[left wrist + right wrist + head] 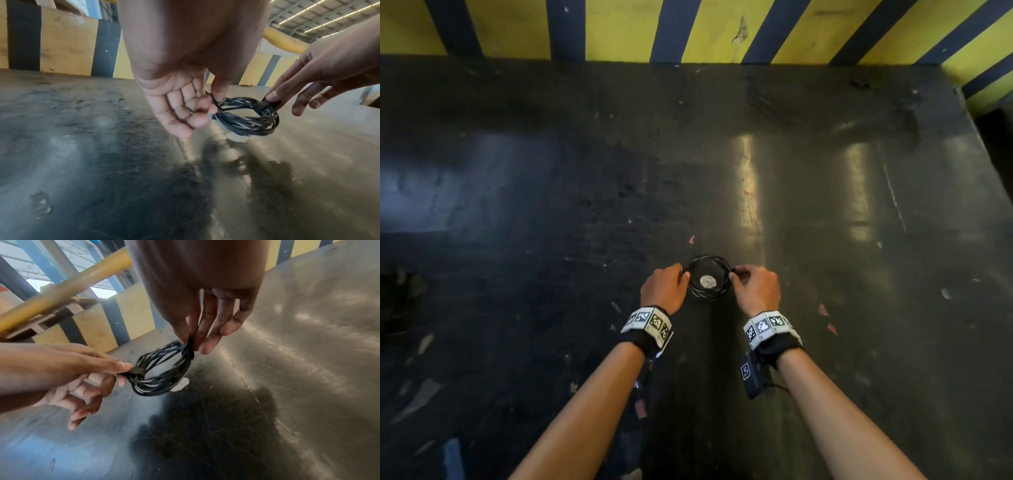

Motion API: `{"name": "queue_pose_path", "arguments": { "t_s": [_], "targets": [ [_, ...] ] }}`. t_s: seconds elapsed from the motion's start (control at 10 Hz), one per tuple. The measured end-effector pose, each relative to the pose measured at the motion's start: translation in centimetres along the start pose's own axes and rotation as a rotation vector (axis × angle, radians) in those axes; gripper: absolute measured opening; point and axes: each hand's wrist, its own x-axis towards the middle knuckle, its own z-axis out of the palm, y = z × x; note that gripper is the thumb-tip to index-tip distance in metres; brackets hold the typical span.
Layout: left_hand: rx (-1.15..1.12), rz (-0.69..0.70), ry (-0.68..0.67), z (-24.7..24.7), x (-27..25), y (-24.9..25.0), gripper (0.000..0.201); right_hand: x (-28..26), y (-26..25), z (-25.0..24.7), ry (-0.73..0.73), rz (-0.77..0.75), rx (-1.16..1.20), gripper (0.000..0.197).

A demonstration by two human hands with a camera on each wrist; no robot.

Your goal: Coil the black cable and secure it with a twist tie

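Observation:
The black cable (pixel 709 277) is wound into a small round coil and hangs just above the dark table. My left hand (pixel 683 274) pinches the coil's left side between thumb and forefinger (pixel 213 99), beside a small dark band (pixel 138 370) around the strands. My right hand (pixel 736 274) pinches a black twist tie (pixel 266 104) that wraps the strands on the coil's right side (pixel 190 348). The other fingers of my right hand (pixel 232 324) hang loose and straight. The coil (pixel 164 369) is several loose turns thick.
The black, scratched table top (pixel 619 171) stretches wide on all sides. A white spot (pixel 707 281) on the table shows through the coil. A yellow and dark blue striped wall (pixel 688 31) runs along the far edge. The table's right edge (pixel 976 130) drops off.

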Motion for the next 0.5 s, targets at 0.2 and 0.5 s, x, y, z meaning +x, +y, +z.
{"name": "queue_pose_path", "arguments": {
  "t_s": [0.2,0.5],
  "targets": [
    [-0.102,-0.030,-0.151,1.4,1.6,-1.8,0.028,1.0,1.1,0.7,-0.174,0.074,0.020,0.029],
    [-0.309,-0.124,-0.054,1.3,-8.7,-9.9,0.026,-6.3,9.7,-2.3,0.014,-0.060,0.118,0.025]
  ]
}}
